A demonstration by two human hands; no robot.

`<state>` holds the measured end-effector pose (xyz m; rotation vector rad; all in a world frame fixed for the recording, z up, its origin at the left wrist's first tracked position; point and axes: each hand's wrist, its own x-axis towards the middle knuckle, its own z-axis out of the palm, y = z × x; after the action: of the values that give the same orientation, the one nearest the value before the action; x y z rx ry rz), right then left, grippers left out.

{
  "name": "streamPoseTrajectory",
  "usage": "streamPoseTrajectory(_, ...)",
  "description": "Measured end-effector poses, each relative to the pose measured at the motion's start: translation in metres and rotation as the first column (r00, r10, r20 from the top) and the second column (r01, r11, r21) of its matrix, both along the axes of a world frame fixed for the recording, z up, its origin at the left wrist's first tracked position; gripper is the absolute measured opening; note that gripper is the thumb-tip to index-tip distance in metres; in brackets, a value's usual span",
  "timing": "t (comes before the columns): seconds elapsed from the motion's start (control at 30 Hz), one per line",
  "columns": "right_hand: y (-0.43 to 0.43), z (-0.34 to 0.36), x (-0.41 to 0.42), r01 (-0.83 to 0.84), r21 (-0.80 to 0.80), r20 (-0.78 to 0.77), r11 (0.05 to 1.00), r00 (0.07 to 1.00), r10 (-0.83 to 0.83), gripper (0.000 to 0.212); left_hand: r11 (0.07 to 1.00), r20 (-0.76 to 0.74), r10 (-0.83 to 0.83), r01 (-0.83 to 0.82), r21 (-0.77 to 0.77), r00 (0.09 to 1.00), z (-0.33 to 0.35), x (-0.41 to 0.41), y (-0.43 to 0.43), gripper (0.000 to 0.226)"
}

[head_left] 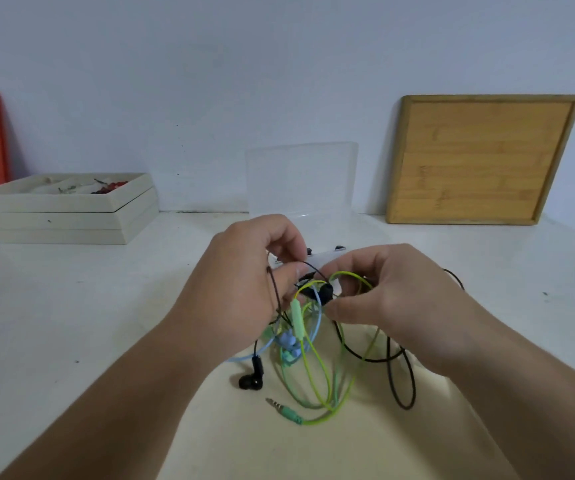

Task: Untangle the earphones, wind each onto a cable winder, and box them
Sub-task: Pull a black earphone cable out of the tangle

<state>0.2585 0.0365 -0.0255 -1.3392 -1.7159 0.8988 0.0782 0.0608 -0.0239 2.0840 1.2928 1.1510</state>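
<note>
Cream cloth (pixel 313 452) lies nearest, under both forearms. On it the green plug (pixel 284 410) rests flat, its long axis slanting and its metal tip aimed left and a little away from the person. Just left of it the black earbud (pixel 249 382) lies with its stem running away. From these the tangle of cords (pixel 300 327) rises to the hands, so the slack hangs toward the camera. The left hand (pixel 244 292) pinches a black cord (pixel 404 407) in curled fingers. The right hand (pixel 397 303) pinches a dark lump of the knot, which sits between the two sets of fingertips, about equally near each. Drawing the hands apart sideways looks the likely move. Behind stands the clear box (pixel 301 178), lid up. Farther off are stacked trays (pixel 64 216) and a wooden board (pixel 480 161).
</note>
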Motion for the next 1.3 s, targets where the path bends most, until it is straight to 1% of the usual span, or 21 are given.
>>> streamPoseTrajectory(0.07, 0.001, -0.003, -0.002, 0.044, 0.036, 0.076, 0.998, 0.996, -0.047, 0.016, 0.999, 0.077, -0.003, 0.007, -0.049, 0.997, 0.001, 0.001, 0.0, 0.019)
streamPoseTrajectory(0.13, 0.002, -0.005, -0.004, 0.072, 0.063, 0.089, 0.995, 0.993, -0.078, 0.013, 0.996, 0.136, -0.007, 0.019, -0.087, 0.991, 0.002, 0.0, 0.001, 0.016)
streamPoseTrajectory(0.2, 0.002, -0.006, -0.006, 0.07, 0.065, 0.052, 0.995, 0.996, -0.073, 0.01, 0.994, 0.168, -0.011, 0.028, -0.101, 0.986, 0.002, 0.0, 0.002, 0.017)
streamPoseTrajectory(0.37, 0.002, -0.006, -0.008, 0.058, 0.076, 0.007, 0.995, 0.998, -0.059, 0.014, 0.997, 0.135, -0.006, 0.017, -0.082, 0.991, 0.003, 0.001, -0.001, 0.017)
streamPoseTrajectory(0.43, 0.004, -0.006, -0.007, 0.047, 0.076, -0.024, 0.996, 0.999, -0.046, 0.016, 0.995, 0.142, 0.002, 0.013, -0.103, 0.99, 0.004, 0.0, -0.001, 0.014)
streamPoseTrajectory(0.5, 0.006, -0.007, -0.004, 0.021, 0.056, -0.098, 0.998, 0.995, -0.015, 0.018, 0.985, 0.197, -0.022, 0.055, -0.163, 0.98, 0.005, -0.001, -0.001, 0.013)
streamPoseTrajectory(0.57, 0.008, -0.008, -0.002, -0.011, 0.029, -0.172, 1.0, 0.985, 0.016, 0.02, 0.971, 0.273, -0.035, 0.097, -0.219, 0.962, 0.005, 0.0, -0.001, 0.02)
streamPoseTrajectory(0.63, 0.009, -0.009, -0.001, -0.041, 0.02, -0.202, 0.999, 0.978, 0.044, 0.02, 0.952, 0.346, -0.036, 0.138, -0.274, 0.937, 0.007, 0.001, -0.001, 0.025)
streamPoseTrajectory(0.7, 0.01, -0.011, -0.001, -0.06, 0.021, -0.215, 0.998, 0.975, 0.063, 0.017, 0.936, 0.381, -0.05, 0.177, -0.305, 0.923, 0.006, 0.0, 0.001, 0.02)
streamPoseTrajectory(0.73, 0.01, -0.011, -0.001, -0.066, 0.02, -0.224, 0.998, 0.972, 0.069, 0.017, 0.933, 0.357, -0.07, 0.188, -0.307, 0.931, 0.006, -0.002, 0.002, 0.02)
streamPoseTrajectory(0.8, 0.011, -0.012, -0.001, -0.072, 0.015, -0.238, 0.997, 0.968, 0.073, 0.019, 0.928, 0.317, -0.108, 0.21, -0.308, 0.942, 0.004, -0.004, 0.003, 0.03)
streamPoseTrajectory(0.87, 0.012, -0.013, -0.001, -0.076, 0.013, -0.257, 0.997, 0.963, 0.077, 0.022, 0.924, 0.323, -0.132, 0.235, -0.303, 0.937, 0.003, -0.005, 0.004, 0.031)
streamPoseTrajectory(1.0, 0.013, -0.014, -0.001, -0.099, -0.004, -0.298, 0.995, 0.95, 0.094, 0.024, 0.943, 0.319, -0.125, 0.212, -0.255, 0.939, 0.002, -0.005, 0.005, 0.022)
streamPoseTrajectory(1.17, 0.012, -0.013, -0.003, -0.12, 0.004, -0.299, 0.993, 0.947, 0.116, 0.026, 0.959, 0.268, -0.112, 0.175, -0.223, 0.957, 0.003, -0.001, 0.0, 0.01)
streamPoseTrajectory(1.23, 0.011, -0.012, -0.002, -0.081, -0.001, -0.283, 0.997, 0.956, 0.077, 0.028, 0.972, 0.232, -0.087, 0.133, -0.192, 0.969, 0.002, 0.001, -0.001, 0.009)
streamPoseTrajectory(1.3, 0.011, -0.01, 0.0, -0.016, -0.011, -0.263, 1.0, 0.965, 0.013, 0.027, 0.987, 0.201, -0.061, 0.09, -0.135, 0.978, 0.001, 0.002, 0.0, 0.015)
